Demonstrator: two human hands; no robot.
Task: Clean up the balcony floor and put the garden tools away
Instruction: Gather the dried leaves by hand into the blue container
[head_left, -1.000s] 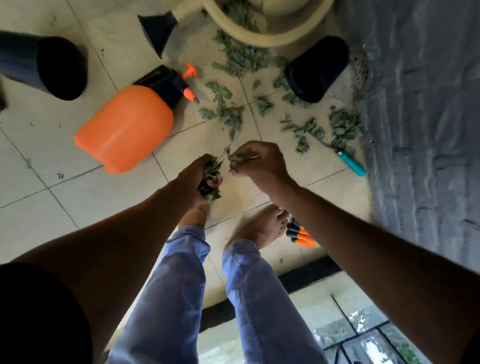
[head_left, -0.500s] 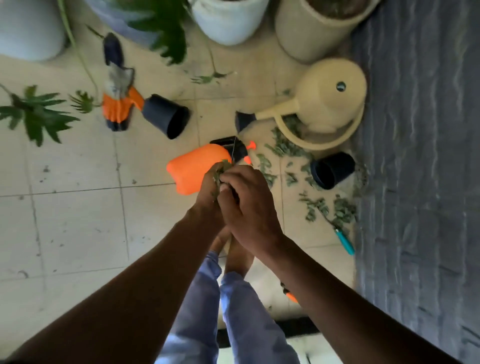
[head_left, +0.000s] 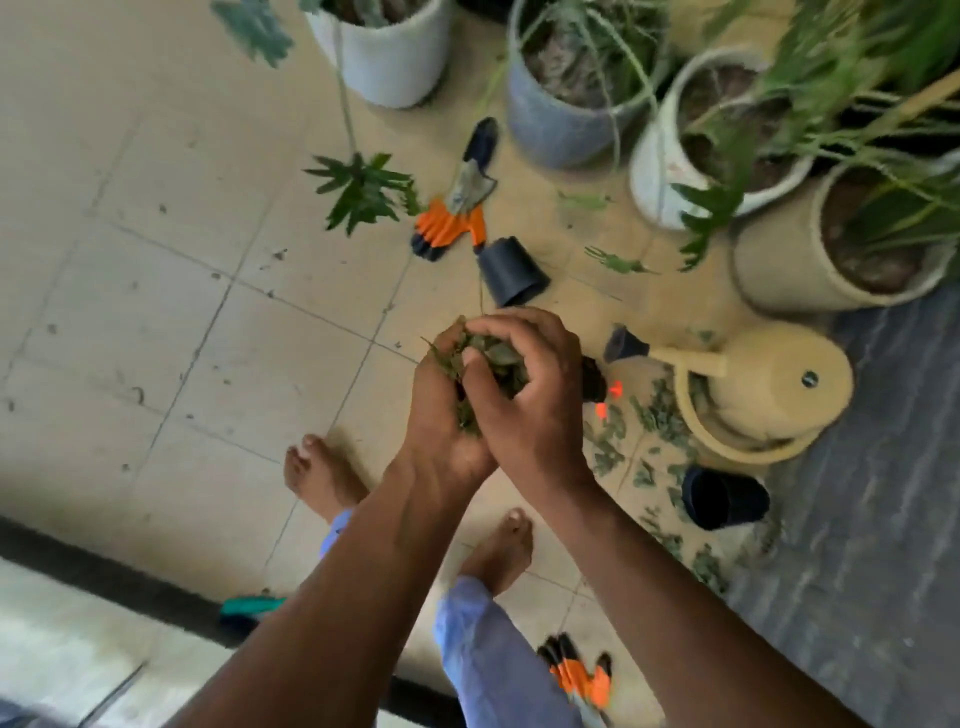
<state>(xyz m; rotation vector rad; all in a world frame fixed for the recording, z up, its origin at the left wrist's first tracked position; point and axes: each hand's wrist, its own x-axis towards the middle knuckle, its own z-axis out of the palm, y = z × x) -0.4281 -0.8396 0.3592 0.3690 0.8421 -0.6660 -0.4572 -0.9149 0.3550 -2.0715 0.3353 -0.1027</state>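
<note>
A bunch of dry green leaves (head_left: 493, 364) sits cupped between both my hands at mid-frame. My left hand (head_left: 441, 410) holds it from below and my right hand (head_left: 535, 395) curls over it from the right. More loose leaves (head_left: 660, 415) lie scattered on the tiles to the right. A beige watering can (head_left: 769, 379) rests on a beige saucer (head_left: 748, 457). The orange sprayer's nozzle (head_left: 605, 395) peeks out behind my right hand. An orange-and-grey glove (head_left: 457, 213) lies further off, and another orange glove (head_left: 582, 680) lies by my feet.
Two small black pots lie on their sides, one (head_left: 511, 273) ahead, one (head_left: 724, 499) right. Several potted plants (head_left: 566, 88) line the far edge. A teal-handled tool (head_left: 252, 605) lies by the dark threshold. Grey matting (head_left: 872, 519) covers the right side.
I have risen from a crouch with the gathered leaves. Both hands came together around the bunch and lifted it, and the view has swung up to take in the plant pots.
</note>
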